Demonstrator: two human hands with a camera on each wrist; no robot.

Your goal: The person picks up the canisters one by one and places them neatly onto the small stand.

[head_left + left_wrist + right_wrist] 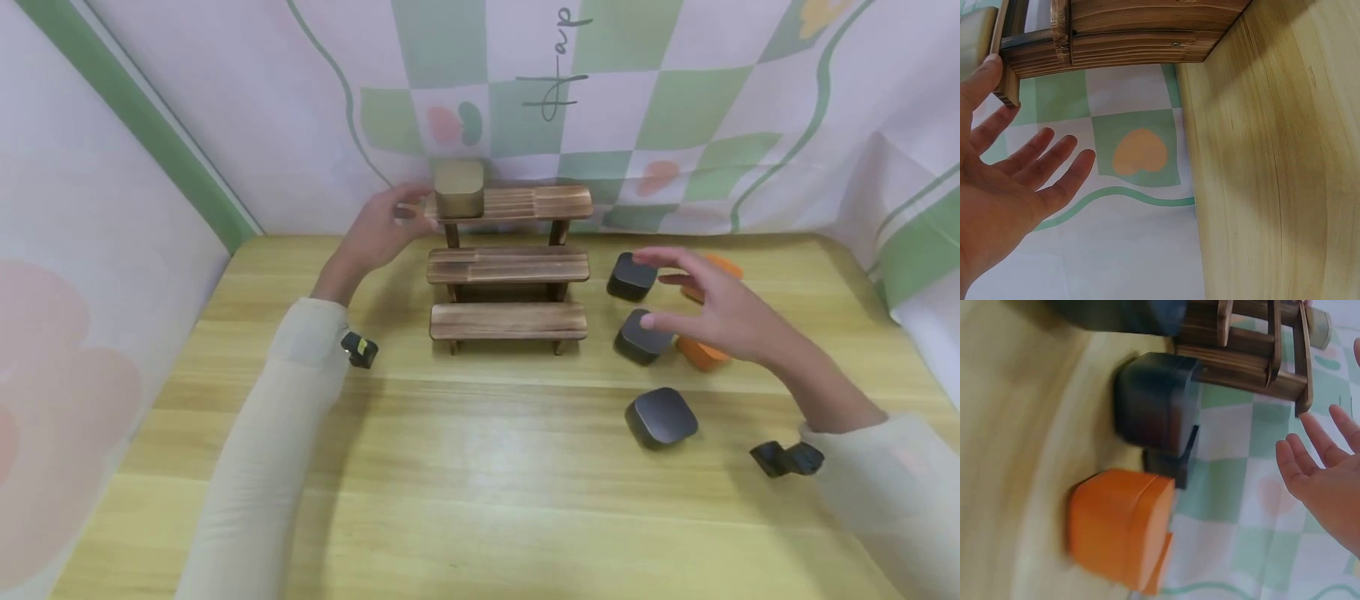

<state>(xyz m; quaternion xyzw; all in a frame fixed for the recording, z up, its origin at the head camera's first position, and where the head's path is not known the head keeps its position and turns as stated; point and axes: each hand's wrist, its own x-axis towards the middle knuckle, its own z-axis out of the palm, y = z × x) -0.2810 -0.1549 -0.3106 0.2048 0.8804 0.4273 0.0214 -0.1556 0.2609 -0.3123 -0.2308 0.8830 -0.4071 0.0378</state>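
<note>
At the left end of a three-tier wooden display rack [510, 321], my left hand [382, 229] pinches the top plank between thumb and index finger, its other fingers spread loosely. A rounded gold box [459, 192] stands on that plank beside the thumb. My right hand [720, 308] hovers above the boxes at the right with fingers parted and nothing in them. Below it are a dark box [641, 340], another dark box [632, 279] and orange boxes [1116, 528], partly hidden by the hand in the head view. A third dark box [663, 418] sits nearer the front.
The rack stands near the back of the light wooden table [480, 500], close to a hanging checkered cloth [525, 117]. More cloth hangs along the left and right sides. Each wrist wears a small black camera.
</note>
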